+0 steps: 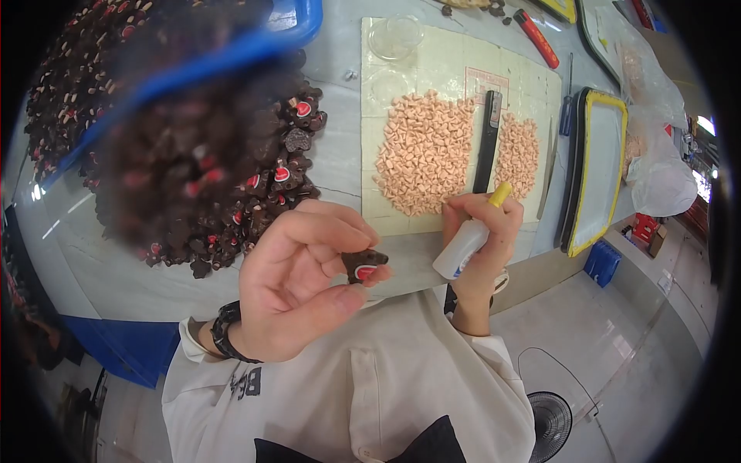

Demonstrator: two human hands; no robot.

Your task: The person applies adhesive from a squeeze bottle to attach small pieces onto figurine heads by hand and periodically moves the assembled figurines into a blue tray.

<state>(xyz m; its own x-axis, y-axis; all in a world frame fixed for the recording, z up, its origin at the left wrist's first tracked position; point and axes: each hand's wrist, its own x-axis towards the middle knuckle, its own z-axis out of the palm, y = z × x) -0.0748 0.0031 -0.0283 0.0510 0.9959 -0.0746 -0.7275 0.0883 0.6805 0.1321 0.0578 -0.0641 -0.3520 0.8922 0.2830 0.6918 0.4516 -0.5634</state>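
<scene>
My left hand (297, 278) is closed in a pinch, holding up a small dark brown figure (360, 266) with a red, white-edged patch between thumb and fingertips. In my right hand (490, 231) is a translucent squeeze bottle (461, 248) with a yellow cap (501, 194), gripped at a tilt. The fingertips of that hand reach the lower edge of a pile of small peach-coloured pieces (424, 150). These lie on a cream gridded mat (378, 220). Left of the mat is a large heap of similar dark brown figures (285, 154), several with red patches.
A black-handled knife (488, 143) lies between the large pile and a smaller peach pile (517, 154). Yellow-rimmed trays (598, 170) stand at the right. A blurred blue basket rim (201, 65) crosses the upper left. Near the top is a red cutter (536, 38).
</scene>
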